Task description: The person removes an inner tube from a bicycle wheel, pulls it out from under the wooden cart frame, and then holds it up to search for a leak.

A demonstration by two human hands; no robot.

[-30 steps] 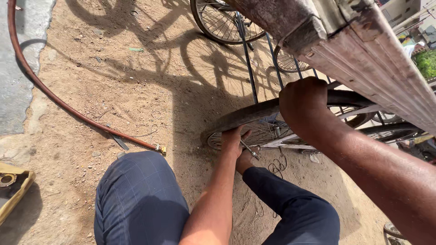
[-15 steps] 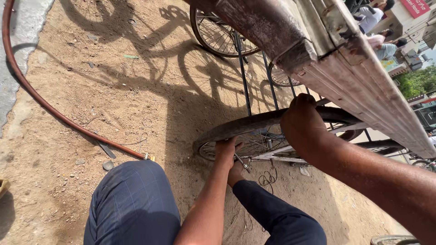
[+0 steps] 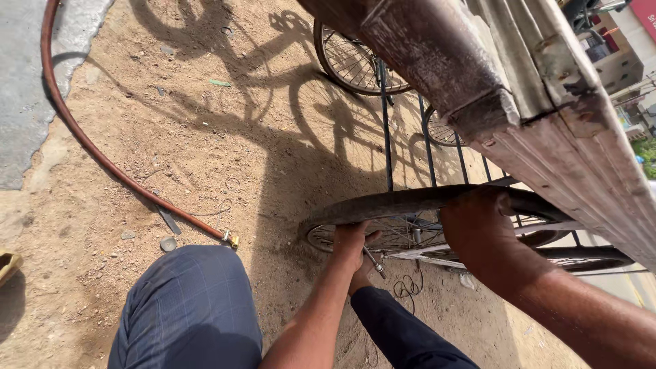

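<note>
The right hand (image 3: 478, 229) clamps the stiff, likely heavy bicycle tyre (image 3: 410, 203) at centre frame (grippy rubber), while the left hand (image 3: 352, 244) closes on a thin metal tool (image 3: 374, 263) below it.

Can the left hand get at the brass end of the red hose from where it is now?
Probably yes. The left hand is at the tyre, and only bare dirt lies between it and the hose end.

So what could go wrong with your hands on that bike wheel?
The left hand is pressed right against the wheel's rim, next to the spokes, holding a small metal tool. If the wheel turned, fingers could get pinched, or the tool might slip. The right hand grips the tire from above, so letting go could let it roll.
</note>
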